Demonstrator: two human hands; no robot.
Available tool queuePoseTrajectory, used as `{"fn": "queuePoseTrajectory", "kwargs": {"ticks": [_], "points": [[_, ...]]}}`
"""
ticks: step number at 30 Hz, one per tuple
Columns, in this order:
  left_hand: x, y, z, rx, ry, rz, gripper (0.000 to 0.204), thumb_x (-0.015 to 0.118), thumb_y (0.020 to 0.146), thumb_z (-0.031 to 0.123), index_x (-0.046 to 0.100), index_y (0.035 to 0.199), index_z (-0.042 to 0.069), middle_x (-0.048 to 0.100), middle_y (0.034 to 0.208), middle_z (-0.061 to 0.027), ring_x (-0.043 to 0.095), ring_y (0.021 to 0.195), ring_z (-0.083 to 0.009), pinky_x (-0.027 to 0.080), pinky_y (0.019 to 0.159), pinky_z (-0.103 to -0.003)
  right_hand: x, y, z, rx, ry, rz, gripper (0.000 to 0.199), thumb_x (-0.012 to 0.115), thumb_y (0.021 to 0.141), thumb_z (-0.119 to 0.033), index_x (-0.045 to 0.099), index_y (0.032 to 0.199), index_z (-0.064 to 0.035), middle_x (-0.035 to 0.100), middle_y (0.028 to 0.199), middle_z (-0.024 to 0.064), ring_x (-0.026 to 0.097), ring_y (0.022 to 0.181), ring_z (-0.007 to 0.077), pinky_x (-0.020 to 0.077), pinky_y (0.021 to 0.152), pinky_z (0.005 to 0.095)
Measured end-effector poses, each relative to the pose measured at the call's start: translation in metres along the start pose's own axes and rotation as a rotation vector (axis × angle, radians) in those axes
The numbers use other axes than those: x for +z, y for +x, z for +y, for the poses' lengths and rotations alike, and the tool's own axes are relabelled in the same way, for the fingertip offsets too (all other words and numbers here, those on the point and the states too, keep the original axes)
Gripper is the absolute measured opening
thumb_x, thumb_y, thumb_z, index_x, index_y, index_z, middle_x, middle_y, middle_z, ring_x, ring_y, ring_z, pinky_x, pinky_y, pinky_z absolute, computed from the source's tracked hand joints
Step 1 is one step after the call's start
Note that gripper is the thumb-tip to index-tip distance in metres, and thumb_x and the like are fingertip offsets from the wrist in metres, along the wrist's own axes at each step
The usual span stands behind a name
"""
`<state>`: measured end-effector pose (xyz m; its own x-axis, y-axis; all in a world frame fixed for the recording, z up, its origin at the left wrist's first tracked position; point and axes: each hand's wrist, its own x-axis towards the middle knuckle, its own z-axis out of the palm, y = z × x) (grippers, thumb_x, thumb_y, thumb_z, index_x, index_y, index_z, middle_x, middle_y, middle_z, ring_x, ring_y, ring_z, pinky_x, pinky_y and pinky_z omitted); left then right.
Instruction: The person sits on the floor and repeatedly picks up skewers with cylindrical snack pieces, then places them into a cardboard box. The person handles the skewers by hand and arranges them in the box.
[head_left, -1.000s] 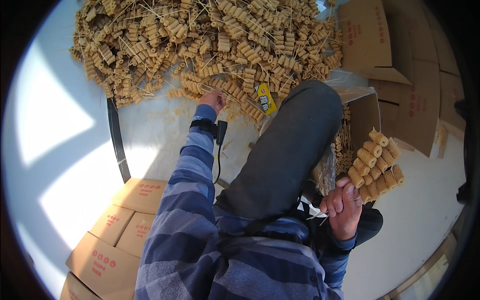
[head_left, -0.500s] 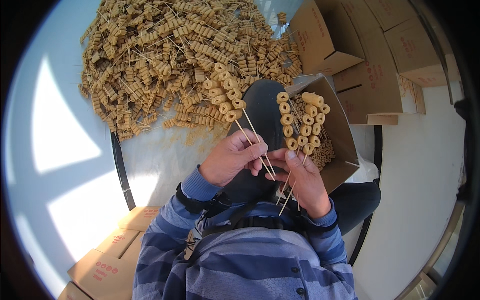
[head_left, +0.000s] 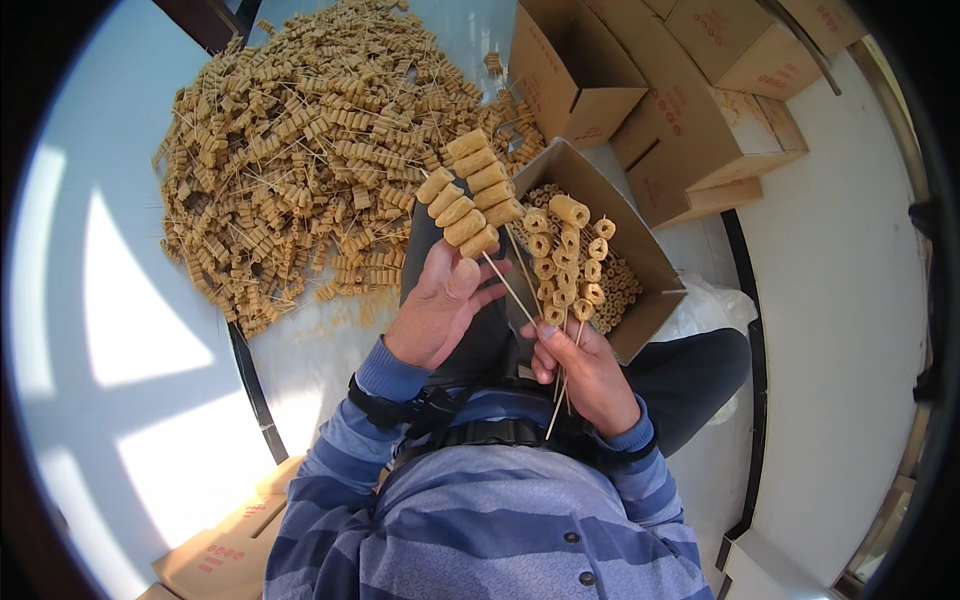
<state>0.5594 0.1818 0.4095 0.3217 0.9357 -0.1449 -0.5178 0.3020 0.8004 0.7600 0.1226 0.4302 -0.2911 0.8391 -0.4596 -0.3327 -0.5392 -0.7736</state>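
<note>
Far left: pale floor [head_left: 90,130] with sun patches. Near left: brown cartons [head_left: 215,560], red print, cut by the picture edge. Left to middle, far: big pile [head_left: 300,160] of skewered tan rolls, sticks poking out every way, crumbs [head_left: 365,305] at its near edge.

Left hand [head_left: 440,305], just near of the pile: grip loose, about half open, thumb and fingers spread apart around the stick of one skewer, just below its rolls. Thumb close to the lowest roll; can't tell if it presses. Two skewers here: left skewer [head_left: 456,212] and, right of it, second skewer [head_left: 485,178], both slanting, rolls at the far end. Their bare sticks run near and right to the other hand.

Right hand [head_left: 590,375]: grip closed, thumb over bent fingers, pinching a bundle of sticks. It has the bunch [head_left: 565,260], several skewers fanned out, rolls up on the far side, stick ends out on the near side. The two slanting sticks also reach its fingertips; exact contact hidden.

Right of and beyond the bunch: open box [head_left: 655,318] with packed skewers inside. Far right: open carton [head_left: 605,100], more stacked boxes [head_left: 745,60]. Right of the open box: clear plastic [head_left: 715,310].
</note>
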Motion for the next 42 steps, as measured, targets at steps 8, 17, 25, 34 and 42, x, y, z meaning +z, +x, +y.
{"fn": "queuePoseTrajectory", "kwargs": {"ticks": [8, 17, 25, 34, 42], "points": [[0.015, 0.036, 0.008, 0.261, -0.208, 0.051, 0.057, 0.040, 0.107, 0.045, 0.038, 0.147, 0.004, 0.050, 0.145, -0.0125, 0.052, 0.131, -0.0268, 0.041, 0.111, -0.045, -0.007, -0.018, -0.004, 0.054, -0.073, -0.036, 0.033, 0.054, 0.105, -0.029, 0.061, 0.106, 0.0037, 0.058, 0.074, 0.0011, 0.059, 0.065, 0.0101, 0.0452, 0.058, 0.0222], [0.015, 0.032, 0.013, 0.229, -0.255, 0.027, 0.056, 0.038, 0.108, 0.042, 0.038, 0.147, 0.001, 0.056, 0.138, -0.0149, 0.058, 0.124, -0.0287, 0.048, 0.105, -0.044, -0.014, -0.033, -0.006, 0.109, -0.197, -0.020, 0.034, 0.051, 0.107, -0.025, 0.061, 0.115, 0.0066, 0.072, 0.091, 0.0091, 0.072, 0.075, 0.0125, 0.0486, 0.050, 0.0185], [0.005, 0.034, 0.012, 0.235, -0.264, 0.097, 0.047, 0.041, 0.109, 0.037, 0.044, 0.140, 0.002, 0.058, 0.128, -0.0131, 0.061, 0.109, -0.0249, 0.052, 0.094, -0.039, -0.009, -0.034, -0.011, 0.110, -0.257, -0.118, 0.045, 0.042, 0.109, -0.034, 0.056, 0.127, 0.0053, 0.071, 0.091, 0.0087, 0.070, 0.072, 0.0110, 0.0481, 0.049, 0.0180], [0.023, 0.026, 0.005, 0.120, -0.441, 0.028, 0.052, 0.049, 0.103, 0.030, 0.040, 0.145, 0.001, 0.059, 0.119, -0.0122, 0.057, 0.105, -0.0234, 0.050, 0.090, -0.038, -0.020, -0.016, -0.032, 0.074, -0.012, -0.124, 0.051, 0.035, 0.109, -0.046, 0.057, 0.127, -0.0038, 0.054, 0.060, -0.0017, 0.051, 0.047, 0.0069, 0.0374, 0.043, 0.0187], [0.053, 0.022, -0.001, 0.035, -0.524, 0.015, 0.061, 0.047, 0.097, 0.035, 0.040, 0.150, 0.005, 0.054, 0.141, -0.0147, 0.054, 0.129, -0.0326, 0.046, 0.106, -0.048, -0.010, -0.003, -0.020, 0.138, 0.069, -0.325, 0.051, 0.033, 0.109, -0.048, 0.057, 0.123, -0.0055, 0.036, 0.053, -0.0043, 0.039, 0.042, 0.0075, 0.0347, 0.042, 0.0215]]}}
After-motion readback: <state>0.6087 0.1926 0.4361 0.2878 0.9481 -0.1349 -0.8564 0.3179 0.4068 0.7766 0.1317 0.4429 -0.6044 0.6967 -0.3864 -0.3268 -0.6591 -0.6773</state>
